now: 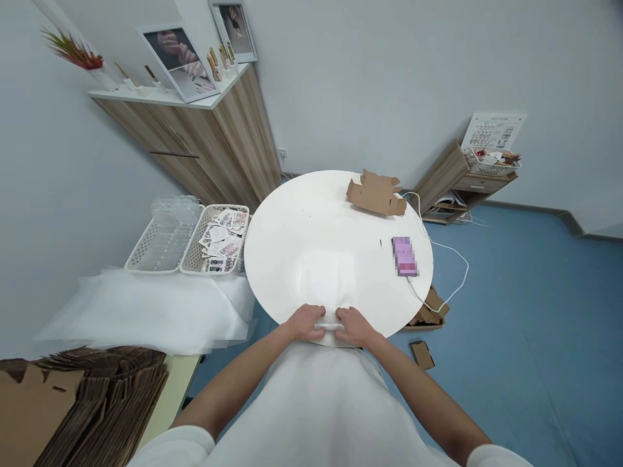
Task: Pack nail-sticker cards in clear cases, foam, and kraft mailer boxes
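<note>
At the near edge of the round white table [316, 220], the left hand [306, 322] and the right hand [355, 326] sit side by side, fingers curled down and pinching a small clear packet [331, 322] between them; the packet lies on a white foam sheet [324, 279] draped over the table's near rim. Farther out on the right lies a phone [405, 255] with a white cable [450, 259] trailing off the edge. Near the far rim rests a partly folded cardboard box [376, 193]. Left of the table stand two white baskets [192, 240], one holding printed cards [221, 243]. Flat cardboard blanks [97, 395] are stacked at the near left.
</note>
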